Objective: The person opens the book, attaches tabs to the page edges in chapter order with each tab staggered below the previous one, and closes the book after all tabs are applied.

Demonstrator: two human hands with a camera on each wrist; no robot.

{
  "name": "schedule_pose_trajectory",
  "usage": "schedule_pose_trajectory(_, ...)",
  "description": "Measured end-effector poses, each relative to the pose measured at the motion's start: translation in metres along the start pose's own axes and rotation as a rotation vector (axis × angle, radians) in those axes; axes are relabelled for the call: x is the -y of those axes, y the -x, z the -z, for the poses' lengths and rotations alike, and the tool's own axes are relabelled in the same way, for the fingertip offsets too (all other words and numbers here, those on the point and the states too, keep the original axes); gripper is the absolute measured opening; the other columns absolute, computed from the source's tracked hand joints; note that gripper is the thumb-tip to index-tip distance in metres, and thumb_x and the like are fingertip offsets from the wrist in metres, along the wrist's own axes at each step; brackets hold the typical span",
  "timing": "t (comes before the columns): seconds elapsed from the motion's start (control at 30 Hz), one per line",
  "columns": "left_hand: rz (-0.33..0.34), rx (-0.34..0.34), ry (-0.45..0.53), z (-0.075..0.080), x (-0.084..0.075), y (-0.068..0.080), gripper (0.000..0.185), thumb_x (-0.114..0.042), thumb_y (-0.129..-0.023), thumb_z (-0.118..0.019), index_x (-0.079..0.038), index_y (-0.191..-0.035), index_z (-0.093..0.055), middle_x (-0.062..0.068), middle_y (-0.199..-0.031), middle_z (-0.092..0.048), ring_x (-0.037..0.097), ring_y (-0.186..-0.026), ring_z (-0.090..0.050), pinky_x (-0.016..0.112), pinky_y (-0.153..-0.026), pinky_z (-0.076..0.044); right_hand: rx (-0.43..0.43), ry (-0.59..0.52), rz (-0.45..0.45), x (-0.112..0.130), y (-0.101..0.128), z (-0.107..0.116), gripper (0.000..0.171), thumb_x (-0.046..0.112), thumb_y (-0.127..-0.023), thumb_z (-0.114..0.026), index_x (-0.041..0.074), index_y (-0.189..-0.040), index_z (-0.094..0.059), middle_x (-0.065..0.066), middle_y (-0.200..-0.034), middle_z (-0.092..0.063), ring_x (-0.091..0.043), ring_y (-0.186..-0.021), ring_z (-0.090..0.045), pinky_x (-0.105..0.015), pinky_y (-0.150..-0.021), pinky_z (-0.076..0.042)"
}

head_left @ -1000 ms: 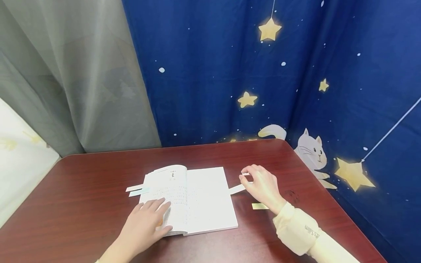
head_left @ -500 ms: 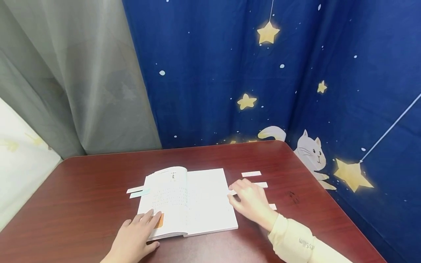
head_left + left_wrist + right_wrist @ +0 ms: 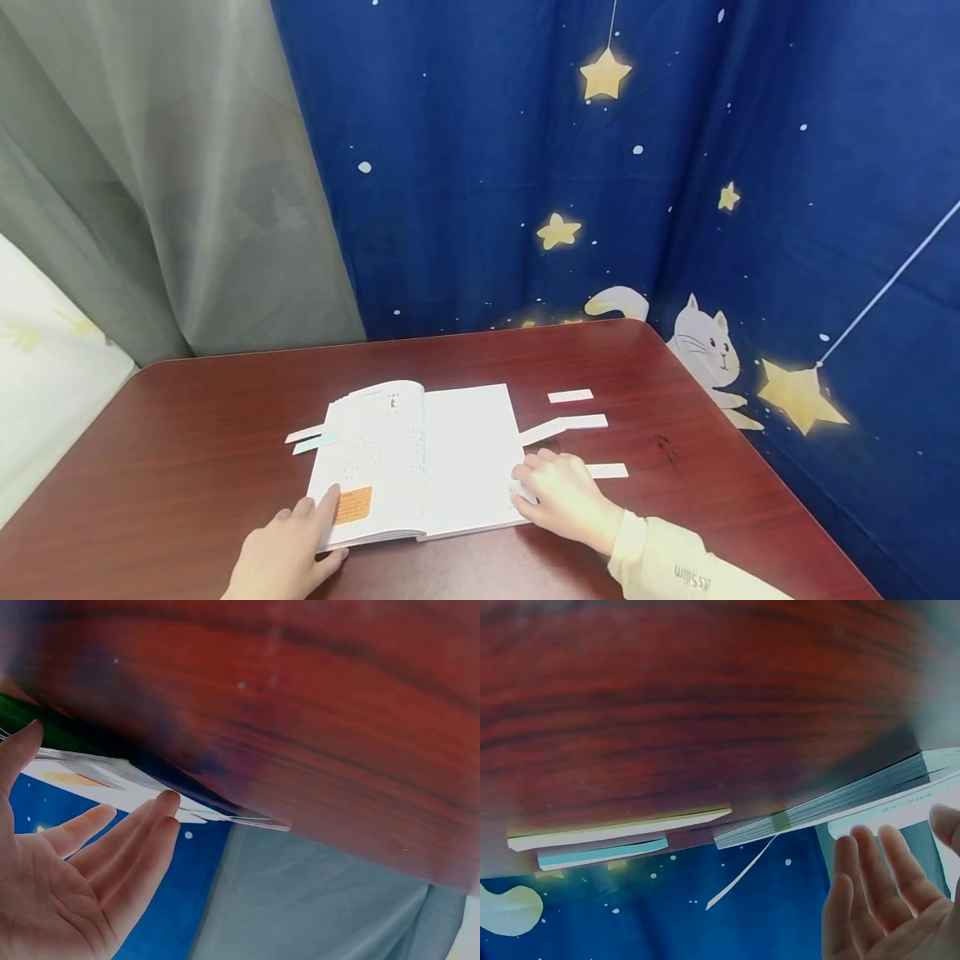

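An open book (image 3: 468, 450) lies on the table in the head view, its left page printed with text and an orange block. My left hand (image 3: 281, 546) rests at the lower left corner of that page, index finger on the paper beside the orange block and thumb by the bottom edge. My right hand (image 3: 566, 500) is at the right page's lower outer edge, fingertips over the paper. In the right wrist view its fingers (image 3: 877, 877) are loosely extended, apart from the thumb. A pale paper strip (image 3: 542, 431) sticks out of the book's right edge.
Paper strip pads lie right of the book: one at the back (image 3: 570, 396), a middle one (image 3: 587, 422) and a front one (image 3: 609, 471). Two page markers, the lower one bluish (image 3: 309, 445), jut from the book's left side. Curtains (image 3: 465, 167) hang behind the reddish-brown table (image 3: 210, 450).
My right hand has moved from the strip pads along the strip to the book's lower right edge. My left hand has slid down and left, uncovering the orange block.
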State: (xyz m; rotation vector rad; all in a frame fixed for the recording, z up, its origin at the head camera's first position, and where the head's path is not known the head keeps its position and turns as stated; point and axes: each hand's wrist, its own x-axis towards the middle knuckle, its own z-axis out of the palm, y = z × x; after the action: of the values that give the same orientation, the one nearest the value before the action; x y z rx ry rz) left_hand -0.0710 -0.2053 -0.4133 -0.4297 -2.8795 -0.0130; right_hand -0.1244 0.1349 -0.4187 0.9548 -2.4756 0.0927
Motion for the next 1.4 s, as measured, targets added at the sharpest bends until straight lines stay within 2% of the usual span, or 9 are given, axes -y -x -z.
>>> schedule_pose_trajectory(0.13, 0.07, 0.047, 0.049, 0.003, 0.003, 0.002, 0.069, -0.046, -0.064, -0.069, -0.009, -0.119, -0.049, 0.002, -0.068, -0.049, 0.022, -0.052, -0.049, 0.037, -0.038, -0.034, 0.055, 0.016, 0.008, 0.0, 0.003, -0.001, 0.02, 0.032, -0.069, -0.066, 0.019, -0.064, -0.052, 0.012, -0.057, -0.035, -0.008, -0.051, -0.036, -0.021, -0.038, -0.022)
schedule_pose_trajectory(0.27, 0.143, 0.066, 0.101, 0.006, 0.005, 0.002, 0.077, -0.054, -0.063, -0.067, -0.007, -0.12, -0.046, 0.004, -0.066, -0.053, 0.026, -0.049, -0.05, 0.038, -0.038, -0.033, 0.063, 0.017, 0.01, 0.0, 0.003, -0.001, 0.021, 0.032, -0.069, -0.066, 0.019, -0.064, -0.051, 0.011, -0.057, -0.036, -0.009, -0.05, -0.036, -0.021, -0.038, -0.022)
schedule_pose_trajectory(0.43, 0.152, -0.034, 0.125, 0.01, 0.005, 0.003, 0.079, -0.056, -0.062, -0.067, -0.005, -0.12, -0.048, 0.005, -0.068, -0.054, 0.024, -0.051, -0.05, 0.037, -0.038, -0.033, 0.048, 0.028, 0.011, 0.0, 0.005, -0.002, 0.022, 0.033, -0.068, -0.066, 0.019, -0.063, -0.049, 0.011, -0.058, -0.036, -0.009, -0.05, -0.037, -0.021, -0.038, -0.021)
schedule_pose_trajectory(0.6, 0.111, -0.201, 0.145, 0.013, 0.004, 0.003, 0.069, -0.05, -0.062, -0.07, -0.005, -0.113, -0.055, 0.006, -0.083, -0.055, 0.024, -0.065, -0.054, 0.038, -0.041, -0.038, 0.055, 0.039, 0.006, -0.001, 0.005, -0.001, 0.023, 0.032, -0.069, -0.066, 0.019, -0.062, -0.048, 0.011, -0.058, -0.036, -0.01, -0.052, -0.039, -0.021, -0.039, -0.023)
schedule_pose_trajectory(0.83, 0.051, -0.39, 0.251, 0.016, 0.0, 0.001, 0.06, -0.044, -0.064, -0.072, -0.007, -0.11, -0.059, 0.009, -0.102, -0.055, 0.027, -0.087, -0.055, 0.046, -0.056, -0.045, 0.052, 0.044, 0.001, -0.002, 0.006, -0.001, 0.023, 0.032, -0.069, -0.066, 0.019, -0.062, -0.048, 0.01, -0.059, -0.037, -0.011, -0.053, -0.041, -0.022, -0.04, -0.024)
schedule_pose_trajectory(1.0, -0.071, -0.511, 0.328, 0.019, -0.008, -0.01, 0.053, -0.031, -0.068, -0.071, -0.007, -0.114, -0.057, 0.009, -0.11, -0.053, 0.024, -0.093, -0.053, 0.042, -0.066, -0.044, 0.057, 0.038, 0.007, -0.003, 0.006, 0.0, 0.023, 0.033, -0.069, -0.065, 0.02, -0.063, -0.048, 0.011, -0.059, -0.035, -0.01, -0.052, -0.04, -0.021, -0.04, -0.024)
schedule_pose_trajectory(1.17, -0.186, -0.534, 0.388, 0.023, -0.022, -0.024, 0.056, -0.033, -0.078, -0.06, -0.006, -0.126, -0.047, 0.007, -0.117, -0.051, 0.02, -0.101, -0.05, 0.03, -0.079, -0.037, 0.068, 0.001, 0.012, -0.006, 0.007, 0.001, 0.019, 0.032, -0.07, -0.064, 0.02, -0.065, -0.051, 0.012, -0.06, -0.034, -0.008, -0.054, -0.039, -0.02, -0.04, -0.024)
schedule_pose_trajectory(1.27, -0.212, -0.531, 0.416, 0.024, -0.032, -0.031, 0.066, -0.033, -0.079, -0.058, -0.005, -0.134, -0.036, 0.006, -0.115, -0.053, 0.018, -0.101, -0.051, 0.029, -0.078, -0.039, 0.077, -0.03, 0.014, -0.008, 0.007, 0.002, 0.014, 0.032, -0.072, -0.064, 0.02, -0.07, -0.056, 0.012, -0.062, -0.037, -0.008, -0.057, -0.041, -0.02, -0.041, -0.025)
schedule_pose_trajectory(1.4, -0.241, -0.538, 0.446, 0.024, -0.044, -0.038, 0.08, -0.026, -0.073, -0.064, -0.002, -0.138, -0.023, 0.004, -0.114, -0.055, 0.018, -0.098, -0.054, 0.034, -0.073, -0.043, 0.08, -0.063, 0.019, -0.011, 0.006, 0.002, 0.012, 0.032, -0.073, -0.064, 0.02, -0.077, -0.062, 0.013, -0.065, -0.041, -0.007, -0.059, -0.043, -0.019, -0.042, -0.028)
